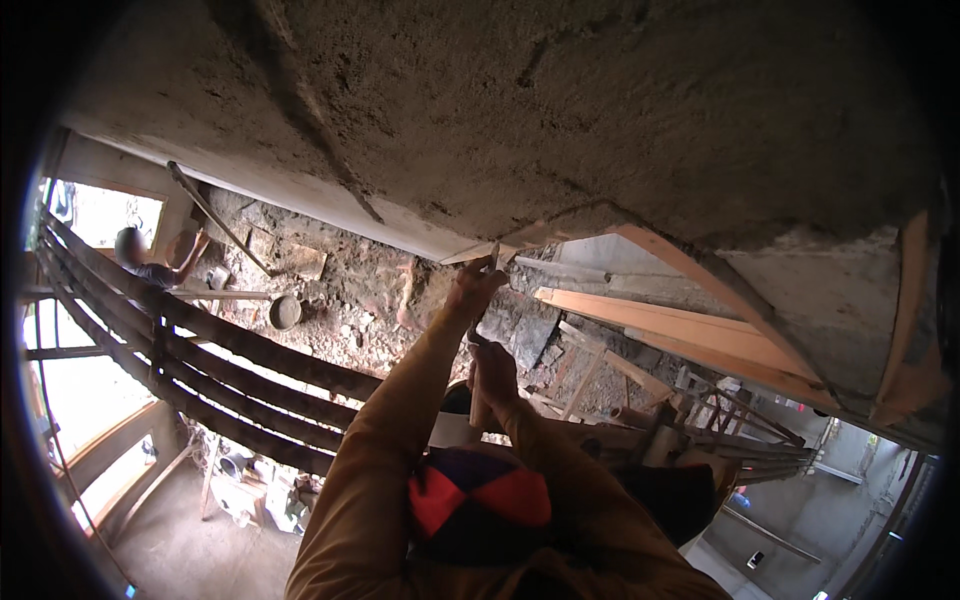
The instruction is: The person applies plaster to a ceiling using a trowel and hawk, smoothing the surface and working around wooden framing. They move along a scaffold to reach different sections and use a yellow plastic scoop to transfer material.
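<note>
My left hand point(472, 287) is raised to the lower edge of a rough grey concrete surface point(480, 130). Its fingers close around a thin, chisel-like tool point(494, 256), whose upper end meets the edge beside a pale wooden strip point(475, 253). Just below, my right hand point(497, 370) is wrapped around a pale wooden handle point(480, 405); what is fixed to that handle cannot be made out. Both forearms reach up in yellowish-brown sleeves. A red and dark cloth-like thing point(480, 495) shows between them.
Long dark scaffold poles point(240, 340) run at left. Beyond them, a person point(155, 265) stands near a bucket point(285, 312). Timber boards point(670, 315) and a slanting beam point(720, 300) lie to my right. Rubble point(370, 310) covers ground far below, and wooden trestle-like framing point(600, 370) stands there.
</note>
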Demonstrator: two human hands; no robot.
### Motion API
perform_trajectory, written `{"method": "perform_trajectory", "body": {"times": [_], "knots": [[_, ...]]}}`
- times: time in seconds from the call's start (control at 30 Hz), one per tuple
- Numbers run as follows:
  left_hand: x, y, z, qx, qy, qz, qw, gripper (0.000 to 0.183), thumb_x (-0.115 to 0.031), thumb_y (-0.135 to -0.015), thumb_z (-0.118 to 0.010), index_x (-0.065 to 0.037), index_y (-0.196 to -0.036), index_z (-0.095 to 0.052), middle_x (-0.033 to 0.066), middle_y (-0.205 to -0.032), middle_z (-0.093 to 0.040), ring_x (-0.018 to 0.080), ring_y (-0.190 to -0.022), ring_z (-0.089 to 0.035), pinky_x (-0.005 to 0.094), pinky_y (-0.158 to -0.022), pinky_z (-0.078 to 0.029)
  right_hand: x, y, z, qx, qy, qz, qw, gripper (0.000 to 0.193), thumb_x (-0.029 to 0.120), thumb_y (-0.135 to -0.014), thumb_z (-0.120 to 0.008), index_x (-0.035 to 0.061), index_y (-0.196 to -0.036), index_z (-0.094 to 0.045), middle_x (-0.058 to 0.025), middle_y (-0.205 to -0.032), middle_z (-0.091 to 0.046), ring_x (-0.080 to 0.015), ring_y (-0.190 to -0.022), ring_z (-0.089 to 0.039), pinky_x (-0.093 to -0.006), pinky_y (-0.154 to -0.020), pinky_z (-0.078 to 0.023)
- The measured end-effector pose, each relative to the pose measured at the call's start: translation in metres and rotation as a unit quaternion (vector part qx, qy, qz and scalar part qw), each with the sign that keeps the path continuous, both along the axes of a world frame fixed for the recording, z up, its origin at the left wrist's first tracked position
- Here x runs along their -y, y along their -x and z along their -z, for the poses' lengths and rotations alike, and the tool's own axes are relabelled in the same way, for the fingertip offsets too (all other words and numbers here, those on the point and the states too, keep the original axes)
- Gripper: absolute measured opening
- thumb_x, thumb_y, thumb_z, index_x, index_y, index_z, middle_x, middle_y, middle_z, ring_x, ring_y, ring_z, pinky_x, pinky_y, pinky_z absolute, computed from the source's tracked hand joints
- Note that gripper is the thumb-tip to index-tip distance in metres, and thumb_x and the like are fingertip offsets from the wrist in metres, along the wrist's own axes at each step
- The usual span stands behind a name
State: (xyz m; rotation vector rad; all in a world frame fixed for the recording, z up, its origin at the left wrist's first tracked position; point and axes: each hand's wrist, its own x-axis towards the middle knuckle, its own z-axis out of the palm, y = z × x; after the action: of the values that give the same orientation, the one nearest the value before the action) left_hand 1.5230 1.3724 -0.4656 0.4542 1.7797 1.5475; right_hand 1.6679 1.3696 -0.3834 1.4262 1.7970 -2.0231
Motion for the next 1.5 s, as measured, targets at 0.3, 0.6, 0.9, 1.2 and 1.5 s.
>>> {"method": "perform_trajectory", "body": {"times": [0.3,0.6,0.9,1.2,1.5], "knots": [[0.019,-0.003,-0.087,-0.044,0.007,0.005,0.999,0.058,-0.029,-0.078,-0.068,0.001,-0.124,-0.05,0.0122,-0.1,-0.061,0.0198,-0.094,-0.057,0.0321,-0.082,-0.045,0.017,0.003,-0.012,-0.058,0.06,0.034,0.996,0.022,0.024,-0.09,-0.052,0.0032,-0.083,-0.05,-0.0026,-0.059,-0.05,-0.0122,-0.046,-0.05,-0.0292,-0.044,-0.043],[0.024,-0.005,-0.064,-0.064,-0.014,0.014,0.998,0.061,-0.021,-0.077,-0.069,-0.001,-0.129,-0.046,0.0188,-0.11,-0.056,0.0268,-0.098,-0.057,0.0352,-0.084,-0.047,0.021,-0.003,0.022,0.01,-0.075,-0.004,0.997,0.023,0.025,-0.09,-0.049,0.0017,-0.086,-0.05,-0.0081,-0.06,-0.054,-0.0183,-0.05,-0.056,-0.033,-0.048,-0.046],[0.028,-0.004,-0.082,0.122,-0.136,0.004,0.983,0.065,-0.019,-0.079,-0.065,-0.005,-0.137,-0.039,0.0121,-0.124,-0.051,0.0222,-0.103,-0.054,0.0341,-0.088,-0.045,0.012,-0.013,0.016,-0.046,-0.326,-0.047,0.943,0.023,0.024,-0.088,-0.058,0.0027,-0.094,-0.05,-0.0112,-0.066,-0.057,-0.0193,-0.056,-0.059,-0.0343,-0.05,-0.045],[0.016,0.002,-0.068,0.109,-0.129,0.022,0.985,0.064,-0.02,-0.08,-0.064,-0.006,-0.137,-0.039,0.0112,-0.124,-0.052,0.0199,-0.101,-0.055,0.0326,-0.084,-0.047,0.007,-0.009,0.054,-0.021,-0.284,-0.02,0.958,0.027,0.029,-0.09,-0.055,0.0025,-0.092,-0.05,-0.008,-0.064,-0.056,-0.0167,-0.051,-0.055,-0.0326,-0.048,-0.044],[0.023,-0.022,-0.029,0.134,-0.095,-0.003,0.986,0.064,-0.019,-0.078,-0.065,0.0,-0.134,-0.041,0.0162,-0.114,-0.057,0.0255,-0.102,-0.057,0.0341,-0.086,-0.046,0.006,-0.031,0.027,0.078,-0.15,-0.047,0.984,0.032,0.031,-0.088,-0.056,0.0001,-0.097,-0.052,-0.0104,-0.071,-0.058,-0.0166,-0.056,-0.059,-0.0305,-0.049,-0.049]]}}
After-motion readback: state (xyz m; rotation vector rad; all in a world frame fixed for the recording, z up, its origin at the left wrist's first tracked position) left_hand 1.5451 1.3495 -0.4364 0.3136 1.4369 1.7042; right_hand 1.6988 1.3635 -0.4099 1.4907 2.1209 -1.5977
